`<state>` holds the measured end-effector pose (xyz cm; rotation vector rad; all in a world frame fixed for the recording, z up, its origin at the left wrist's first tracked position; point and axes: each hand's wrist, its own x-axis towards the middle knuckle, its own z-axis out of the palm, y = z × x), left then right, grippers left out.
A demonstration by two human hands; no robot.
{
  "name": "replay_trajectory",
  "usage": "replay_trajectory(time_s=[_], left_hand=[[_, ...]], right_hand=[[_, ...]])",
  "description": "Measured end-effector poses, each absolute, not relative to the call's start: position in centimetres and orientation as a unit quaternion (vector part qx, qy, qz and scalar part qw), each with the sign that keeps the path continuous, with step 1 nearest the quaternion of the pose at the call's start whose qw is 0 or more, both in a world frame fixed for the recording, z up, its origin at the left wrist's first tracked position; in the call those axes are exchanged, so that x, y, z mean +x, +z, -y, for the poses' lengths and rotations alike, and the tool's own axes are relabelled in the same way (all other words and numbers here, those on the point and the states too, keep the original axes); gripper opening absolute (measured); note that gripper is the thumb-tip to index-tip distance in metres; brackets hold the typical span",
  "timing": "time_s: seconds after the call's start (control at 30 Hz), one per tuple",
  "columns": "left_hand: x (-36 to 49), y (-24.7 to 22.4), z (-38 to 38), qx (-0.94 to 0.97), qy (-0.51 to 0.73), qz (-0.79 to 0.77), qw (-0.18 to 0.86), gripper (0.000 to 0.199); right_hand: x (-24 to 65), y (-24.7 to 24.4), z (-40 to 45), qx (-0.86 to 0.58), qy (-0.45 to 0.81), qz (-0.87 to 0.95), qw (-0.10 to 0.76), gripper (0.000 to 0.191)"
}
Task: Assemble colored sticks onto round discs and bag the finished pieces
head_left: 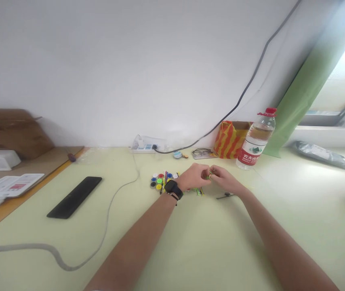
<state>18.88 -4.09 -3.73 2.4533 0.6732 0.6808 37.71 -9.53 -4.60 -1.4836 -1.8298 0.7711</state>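
Observation:
My left hand point(194, 176), with a black watch on its wrist, and my right hand point(223, 178) meet fingertip to fingertip above the pale green table. Between them shows a small green piece point(209, 175), mostly covered by the fingers; both hands pinch at it. Small round discs point(159, 181) in white, red, blue, green, yellow and black lie beside my left wrist. Thin coloured strips point(199, 191) stick out beneath my left hand. A thin black piece point(227, 195) lies on the table just below my right hand.
A large water bottle point(255, 141) and a striped bag point(231, 139) stand behind my right hand. A power strip point(148, 146) lies by the wall. To the left are a black slab point(74, 197), a grey cable point(108, 210) and a cardboard box point(15, 133).

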Motion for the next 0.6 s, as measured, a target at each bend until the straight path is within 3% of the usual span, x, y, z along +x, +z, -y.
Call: replay_trajectory(time_s=[0.1,0.27,0.47,0.6], left_hand=[[18.9,-4.0,4.3,0.910,0.232,-0.259,0.225,0.008],[18.8,-4.8,4.2,0.924,0.200,-0.270,0.183,0.009],[18.6,-5.4,3.5,0.919,0.193,-0.321,0.124,0.013],[18.6,-5.2,3.6,0.917,0.197,-0.326,0.119,0.019]], right_hand=[[38.6,-5.3,9.2,-0.585,0.206,0.737,0.270,0.020],[40.1,-5.9,9.2,-0.595,0.166,0.766,0.177,0.028],[41.6,-5.8,9.0,-0.672,0.055,0.713,0.193,0.020],[42.7,-6.1,9.2,-0.713,0.081,0.673,0.180,0.011]])
